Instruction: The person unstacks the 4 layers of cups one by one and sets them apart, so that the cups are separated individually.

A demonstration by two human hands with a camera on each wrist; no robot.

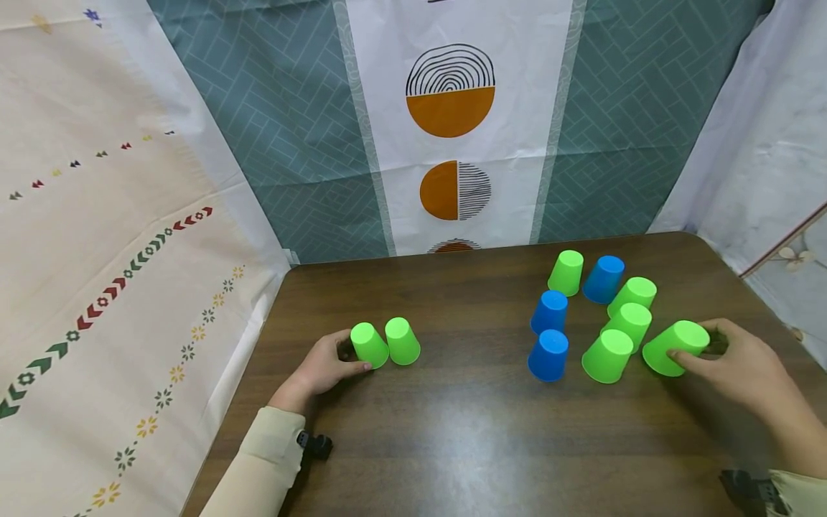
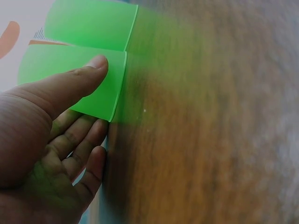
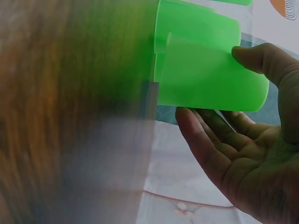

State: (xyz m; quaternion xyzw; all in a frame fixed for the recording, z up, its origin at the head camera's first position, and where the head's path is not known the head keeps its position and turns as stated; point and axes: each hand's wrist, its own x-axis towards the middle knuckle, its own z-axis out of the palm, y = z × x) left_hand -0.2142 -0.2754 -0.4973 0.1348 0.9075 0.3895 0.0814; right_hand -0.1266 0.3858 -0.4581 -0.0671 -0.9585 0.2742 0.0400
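Observation:
At the table's left side, my left hand (image 1: 323, 368) has its thumb on the near side of an upside-down green cup (image 1: 369, 346) and its fingers around the far side. A second green cup (image 1: 403, 342) stands close to its right. In the left wrist view the thumb lies flat across the cup wall (image 2: 88, 93), near the rim. On the right, my right hand (image 1: 743, 362) holds another green cup (image 1: 675, 347) between thumb and fingers. That cup leans, its closed end toward the palm. Seen from the right wrist, the fingers pass under the cup (image 3: 210, 79).
Beside the right hand's cup stand several upside-down cups: green ones (image 1: 607, 357) in a slanting row, another green cup (image 1: 566, 273) at the back, and three blue ones (image 1: 548, 355). The brown table (image 1: 452, 431) ends at a hanging patterned cloth (image 1: 310, 143).

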